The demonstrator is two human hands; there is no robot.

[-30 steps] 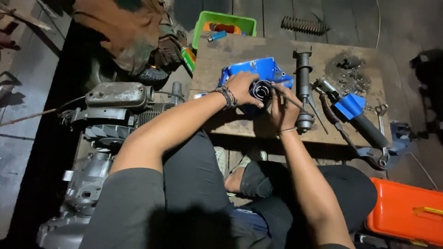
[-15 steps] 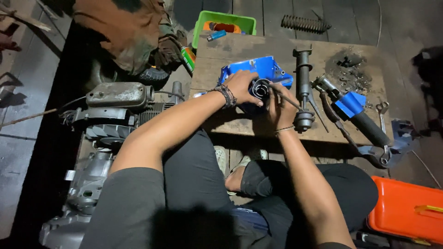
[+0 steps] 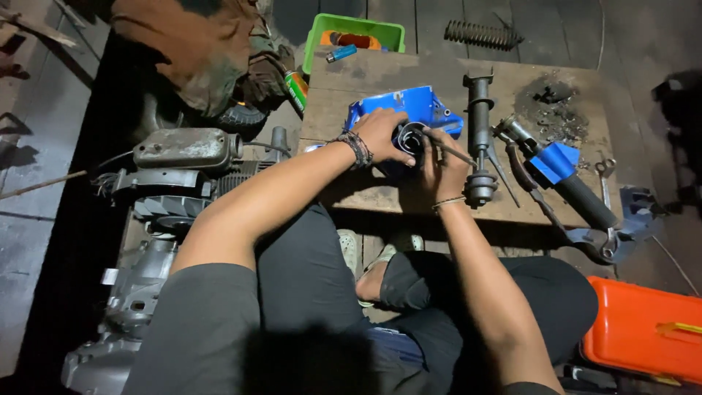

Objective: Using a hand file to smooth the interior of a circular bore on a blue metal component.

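Observation:
My left hand (image 3: 384, 135) grips a round black ring-shaped part (image 3: 411, 137) over a blue metal cover (image 3: 409, 106) on the wooden board (image 3: 365, 80). My right hand (image 3: 442, 164) is closed on a thin metal tool (image 3: 457, 153) whose tip points into the black part. Both hands meet near the board's front middle. A beaded bracelet sits on my left wrist. The underside of the black part is hidden by my fingers.
A grey steel shaft (image 3: 480, 139) stands just right of my hands. A blue handlebar piece (image 3: 563, 172) and wrench (image 3: 604, 179) lie further right. A green bin (image 3: 355, 33), coil spring (image 3: 482, 33), engine block (image 3: 183, 168) on the left, orange case (image 3: 643, 329) near right.

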